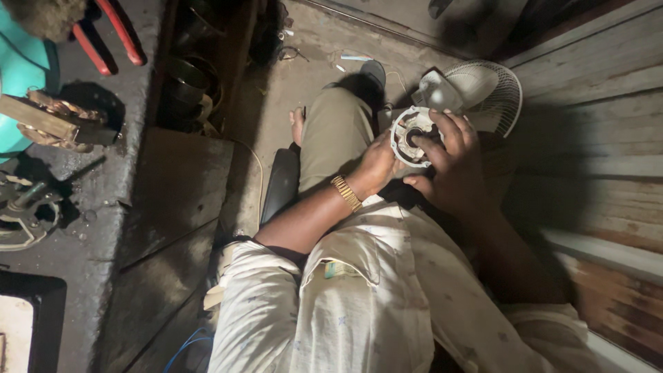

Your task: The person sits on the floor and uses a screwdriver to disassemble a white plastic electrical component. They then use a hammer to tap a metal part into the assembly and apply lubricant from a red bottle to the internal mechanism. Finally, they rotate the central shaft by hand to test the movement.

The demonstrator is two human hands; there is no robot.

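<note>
Behind the round motor housing (413, 137) pinched by both grips, a fan guard (487, 88) leans.

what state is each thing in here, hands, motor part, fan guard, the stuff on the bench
left hand: gripping the motor housing's left edge
right hand: fingers curled over the housing's right side
round white motor housing: held over the lap, open face up
white fan guard: detached, lying on the floor
gold bracelet: on left wrist
red-handled tool: lying on the bench
copper-wound stator: lying bare on the bench
</note>
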